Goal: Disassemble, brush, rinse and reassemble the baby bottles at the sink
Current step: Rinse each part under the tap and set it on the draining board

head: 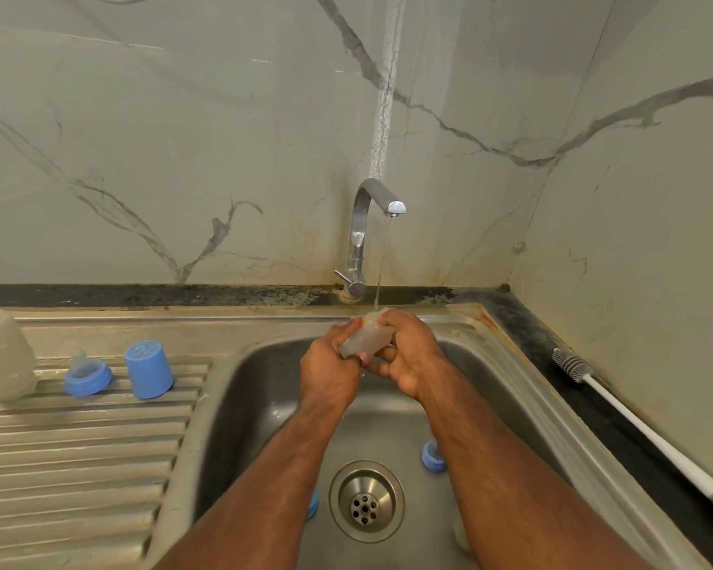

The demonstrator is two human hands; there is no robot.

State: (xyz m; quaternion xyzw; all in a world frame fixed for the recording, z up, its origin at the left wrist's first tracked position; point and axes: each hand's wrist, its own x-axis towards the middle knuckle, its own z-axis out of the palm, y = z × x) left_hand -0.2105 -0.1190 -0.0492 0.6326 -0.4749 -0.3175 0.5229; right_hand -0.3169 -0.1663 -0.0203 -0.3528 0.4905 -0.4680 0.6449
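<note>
Translucent plastic bottle body (365, 342) sits above sink basin (264, 388), under thin stream from tap (377, 199). Our left hand (331, 366) and right hand (408, 355) both curl fingers round it. We judge it light, stiff, slippery when wet; best held round barrel, not at rim.

Steel drainboard (79, 446) ridged, wet-looking, carries second bottle (1, 355), blue cap (149, 369), blue collar with teat (87, 374). Blue parts (433, 457) lie in basin near drain (366, 500). Brush (634, 417) rests on dark counter, right. Marble-patterned wall behind.
</note>
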